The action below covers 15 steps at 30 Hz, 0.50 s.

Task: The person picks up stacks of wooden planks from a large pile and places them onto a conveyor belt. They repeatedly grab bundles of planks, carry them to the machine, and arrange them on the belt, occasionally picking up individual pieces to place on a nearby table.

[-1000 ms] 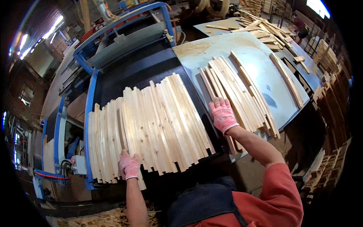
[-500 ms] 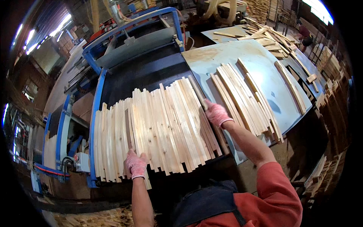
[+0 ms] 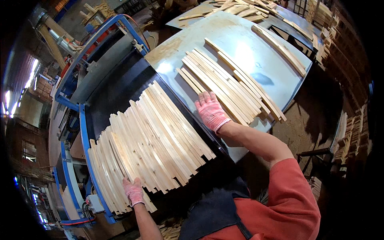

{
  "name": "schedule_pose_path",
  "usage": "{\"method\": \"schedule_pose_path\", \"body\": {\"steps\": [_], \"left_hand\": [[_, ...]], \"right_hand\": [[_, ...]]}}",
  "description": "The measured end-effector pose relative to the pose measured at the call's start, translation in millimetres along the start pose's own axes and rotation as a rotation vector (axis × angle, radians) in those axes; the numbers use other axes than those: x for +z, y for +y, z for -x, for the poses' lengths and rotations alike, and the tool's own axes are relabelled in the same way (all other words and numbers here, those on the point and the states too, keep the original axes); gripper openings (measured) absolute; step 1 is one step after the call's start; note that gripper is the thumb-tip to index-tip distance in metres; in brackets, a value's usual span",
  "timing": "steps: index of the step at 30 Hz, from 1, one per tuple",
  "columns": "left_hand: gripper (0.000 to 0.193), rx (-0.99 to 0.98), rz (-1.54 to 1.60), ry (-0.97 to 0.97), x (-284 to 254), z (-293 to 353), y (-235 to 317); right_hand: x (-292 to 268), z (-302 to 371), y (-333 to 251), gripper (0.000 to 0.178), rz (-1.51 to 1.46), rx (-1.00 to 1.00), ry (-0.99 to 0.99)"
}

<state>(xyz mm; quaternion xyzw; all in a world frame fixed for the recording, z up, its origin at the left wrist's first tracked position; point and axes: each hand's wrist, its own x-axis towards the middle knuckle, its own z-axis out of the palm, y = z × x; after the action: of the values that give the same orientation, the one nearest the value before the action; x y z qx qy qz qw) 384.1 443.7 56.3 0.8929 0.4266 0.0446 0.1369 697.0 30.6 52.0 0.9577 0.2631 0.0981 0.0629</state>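
Observation:
A row of pale wooden strips (image 3: pixel 148 140) lies side by side on a dark belt (image 3: pixel 120 90) inside a blue machine frame (image 3: pixel 82 132). My left hand (image 3: pixel 133 191), in a pink-and-white glove, rests on the near ends of the strips at the left, thumb apart from the fingers. One strip (image 3: pixel 120 150) beside it sits slightly higher than its neighbours. My right hand (image 3: pixel 211 111), gloved alike, lies with fingers stretched out at the left side of a second batch of strips (image 3: pixel 224 84), on a metal-topped table (image 3: pixel 236 36). Its fingertips touch the nearest strips.
A few strips (image 3: pixel 280 50) lie apart near the table's right edge. Behind is a heap of loose wood pieces (image 3: pixel 244 10). A control box (image 3: pixel 95 203) is fixed at the frame's lower left. Stacked wood (image 3: pixel 348 140) stands at the right.
My right hand has left a brownish bar at the belt's right edge for the strips on the table. My left hand stays at the near strip ends. The view has turned.

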Motion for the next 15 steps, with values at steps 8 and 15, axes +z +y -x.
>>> {"method": "schedule_pose_path", "body": {"steps": [8, 15], "left_hand": [[0.081, -0.041, -0.028, 0.03, -3, 0, 0], [0.062, -0.079, 0.684, -0.099, -48, 17, 38]], "right_hand": [[-13, -28, 6, 0.046, -0.401, -0.037, 0.127], [32, -66, -37, 0.044, -1.642, 0.2, -0.084]]}}
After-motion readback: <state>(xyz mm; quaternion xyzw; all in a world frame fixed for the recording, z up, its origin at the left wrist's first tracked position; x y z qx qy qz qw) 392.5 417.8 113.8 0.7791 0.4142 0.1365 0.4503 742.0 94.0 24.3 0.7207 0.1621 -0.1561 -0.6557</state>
